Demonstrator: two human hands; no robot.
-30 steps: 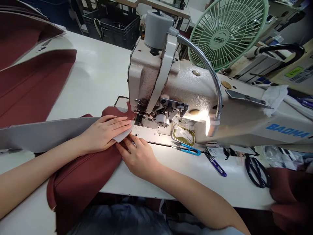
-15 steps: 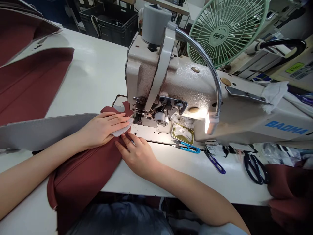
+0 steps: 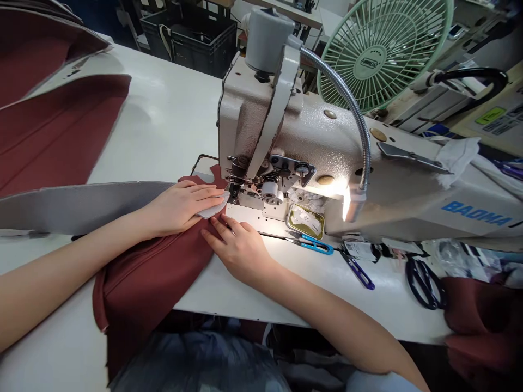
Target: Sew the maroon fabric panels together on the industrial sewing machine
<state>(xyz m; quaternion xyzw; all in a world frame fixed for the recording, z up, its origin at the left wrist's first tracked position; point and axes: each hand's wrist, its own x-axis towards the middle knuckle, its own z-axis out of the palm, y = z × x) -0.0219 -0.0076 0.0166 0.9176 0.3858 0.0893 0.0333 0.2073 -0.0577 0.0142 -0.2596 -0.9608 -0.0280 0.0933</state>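
Left hand [image 3: 180,209] and right hand [image 3: 245,250] have both moved a little closer to the presser foot [image 3: 233,191] since half a second ago, and the maroon cloth [image 3: 159,277] has slid together with them. Its lower left corner has also come nearer to the machine. The left hand lies flat, with its fingers straight and close together, and presses on the light-grey flap [image 3: 214,210], which lies on top of the maroon cloth beside the presser foot. The right hand keeps its fingers slightly bent, the tips touching the cloth just below this flap; I cannot tell if they pinch it. From the left hand, a long grey strip [image 3: 93,204] runs to the left edge of the surface [image 3: 171,120]. The cloth goes from under the sewing machine [image 3: 327,147] down over the near edge of the surface.

To the right of the right hand, the blue snips [image 3: 321,246] have stayed near the small tin [image 3: 306,220]. The purple snips [image 3: 359,272] and the black-handled scissors [image 3: 427,283] lie further along, towards the right end of the near edge. Other maroon pieces [image 3: 61,130] rest at the far left corner, also unchanged.
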